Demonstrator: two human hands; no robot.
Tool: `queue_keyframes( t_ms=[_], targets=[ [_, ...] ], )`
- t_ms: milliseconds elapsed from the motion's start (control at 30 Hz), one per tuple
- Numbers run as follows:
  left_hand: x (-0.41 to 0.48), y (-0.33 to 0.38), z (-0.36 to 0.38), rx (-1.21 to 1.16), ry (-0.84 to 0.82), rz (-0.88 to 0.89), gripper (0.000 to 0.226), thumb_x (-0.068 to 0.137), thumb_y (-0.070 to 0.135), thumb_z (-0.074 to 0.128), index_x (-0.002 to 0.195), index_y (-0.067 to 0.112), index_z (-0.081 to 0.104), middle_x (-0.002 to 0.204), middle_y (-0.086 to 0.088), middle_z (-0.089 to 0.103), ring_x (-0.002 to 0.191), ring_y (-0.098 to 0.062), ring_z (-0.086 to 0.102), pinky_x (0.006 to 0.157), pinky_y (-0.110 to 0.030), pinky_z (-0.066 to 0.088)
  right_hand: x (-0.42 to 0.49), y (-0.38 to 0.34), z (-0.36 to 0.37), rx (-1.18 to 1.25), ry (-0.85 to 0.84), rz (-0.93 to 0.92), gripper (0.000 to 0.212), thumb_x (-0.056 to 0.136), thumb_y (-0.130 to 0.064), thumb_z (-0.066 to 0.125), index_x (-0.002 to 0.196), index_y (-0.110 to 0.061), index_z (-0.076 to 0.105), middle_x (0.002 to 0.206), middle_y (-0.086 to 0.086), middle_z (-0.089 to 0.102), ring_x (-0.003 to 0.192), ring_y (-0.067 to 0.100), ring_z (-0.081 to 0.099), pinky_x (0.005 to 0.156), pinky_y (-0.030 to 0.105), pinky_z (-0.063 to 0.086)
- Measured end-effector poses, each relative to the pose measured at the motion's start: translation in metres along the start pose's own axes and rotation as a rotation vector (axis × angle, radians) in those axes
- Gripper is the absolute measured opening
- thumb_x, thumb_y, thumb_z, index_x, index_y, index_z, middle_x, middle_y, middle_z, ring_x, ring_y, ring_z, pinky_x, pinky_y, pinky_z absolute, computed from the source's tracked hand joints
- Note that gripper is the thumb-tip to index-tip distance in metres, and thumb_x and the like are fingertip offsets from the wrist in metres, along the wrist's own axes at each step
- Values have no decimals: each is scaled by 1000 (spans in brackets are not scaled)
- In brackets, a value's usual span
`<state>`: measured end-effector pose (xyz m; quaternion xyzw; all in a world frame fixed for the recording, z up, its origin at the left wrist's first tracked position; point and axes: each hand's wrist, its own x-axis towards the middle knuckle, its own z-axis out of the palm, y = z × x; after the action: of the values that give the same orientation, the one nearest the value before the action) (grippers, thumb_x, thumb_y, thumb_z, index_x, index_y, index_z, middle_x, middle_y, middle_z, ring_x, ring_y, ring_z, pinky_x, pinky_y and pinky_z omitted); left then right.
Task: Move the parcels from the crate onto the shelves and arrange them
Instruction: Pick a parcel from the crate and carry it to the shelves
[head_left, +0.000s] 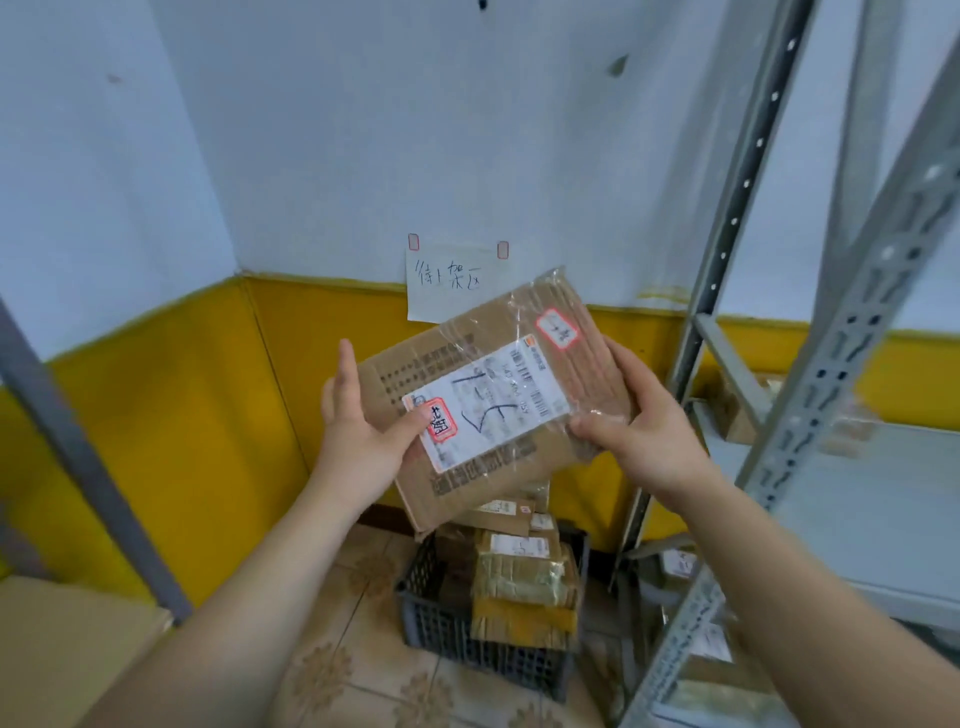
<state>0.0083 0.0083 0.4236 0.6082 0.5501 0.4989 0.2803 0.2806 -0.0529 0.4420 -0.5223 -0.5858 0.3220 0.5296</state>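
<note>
Here, parcel (483, 400) sits between both hands' grip, above crate (441, 623).

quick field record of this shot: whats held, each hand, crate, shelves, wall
held: flat brown cardboard parcel, white label, tilted, in the air above the crate
left: left hand grips its left edge, thumb on the label
right: right hand grips its right edge
crate: dark plastic mesh crate on tiled floor, holding taped cardboard parcels
shelves: grey metal shelves, at right
wall: white handwritten paper note
</note>
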Motion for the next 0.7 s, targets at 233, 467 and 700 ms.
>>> queue_keyframes(
  t_ms=[233,467,700],
  targets=[
    [-86,42,26,-121,-52,38,64,75,21,82,107,49,34,108,18,54,91,6,58,61,-7,46,-67,-14,-48,-49,395,-46,67,58,-56,75,118,-48,45,140,-3,42,126,16,50,100,47,50],
    [-153,80,46,-81,-140,105,37,86,23,72,99,44,43,94,20,59,80,22,54,55,0,40,-106,-54,-70,247,552,-5,99,61,-49,77,137,-63,16,137,-15,51,118,13,59,94,50,54],
    [-216,93,31,-111,-226,126,41,90,23,66,96,54,40,100,14,59,85,18,56,58,-2,44,-158,-70,-60,-14,491,-37,98,84,-36,72,135,-69,-4,159,-14,23,141,19,36,108,57,40]
  ],
)
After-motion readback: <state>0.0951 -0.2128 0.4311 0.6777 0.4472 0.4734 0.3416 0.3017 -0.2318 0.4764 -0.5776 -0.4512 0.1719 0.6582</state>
